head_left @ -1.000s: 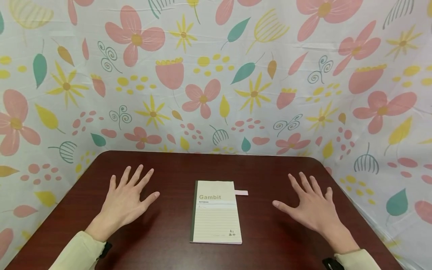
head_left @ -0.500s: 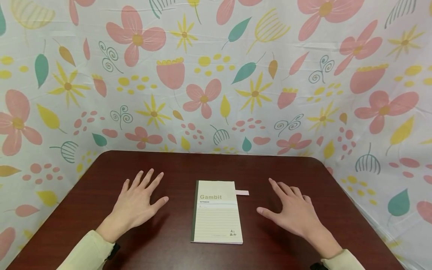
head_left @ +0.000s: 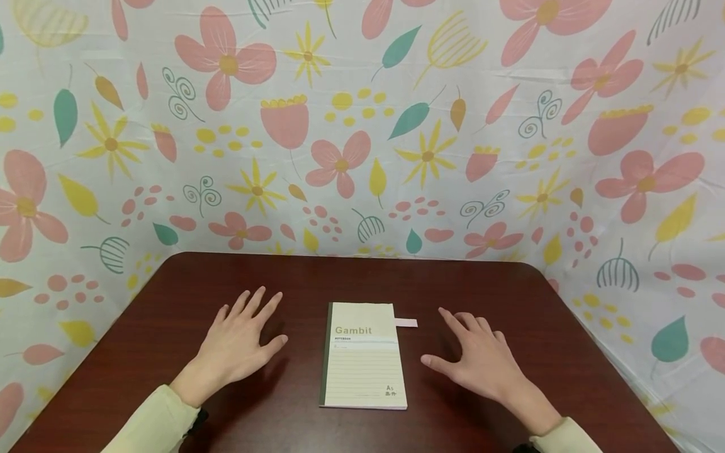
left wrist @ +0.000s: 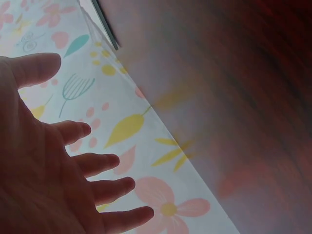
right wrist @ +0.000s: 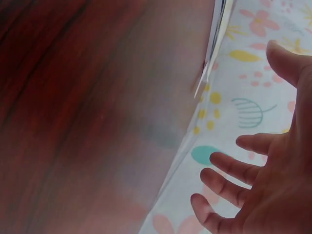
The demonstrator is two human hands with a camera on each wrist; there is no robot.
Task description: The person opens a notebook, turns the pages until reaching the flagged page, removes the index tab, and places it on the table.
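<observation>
Pink tab [head_left: 406,323] (inner end hidden) juts past the notebook [head_left: 365,368].

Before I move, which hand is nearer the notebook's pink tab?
The right hand, on the side where the pink tab sticks out of the notebook; the left hand is opposite, beyond the dark spine.

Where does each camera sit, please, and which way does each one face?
Head: worn on the head, facing forward and down at the table, notebook and floral cloth; left hand, right hand and sleeves show.
Left wrist: worn there, looking past the left hand over the table; only that hand shows.
Right wrist: worn there, looking past the right hand over the table; only that hand shows.
Shared: both wrist views catch the notebook's edge and cloth.
</observation>
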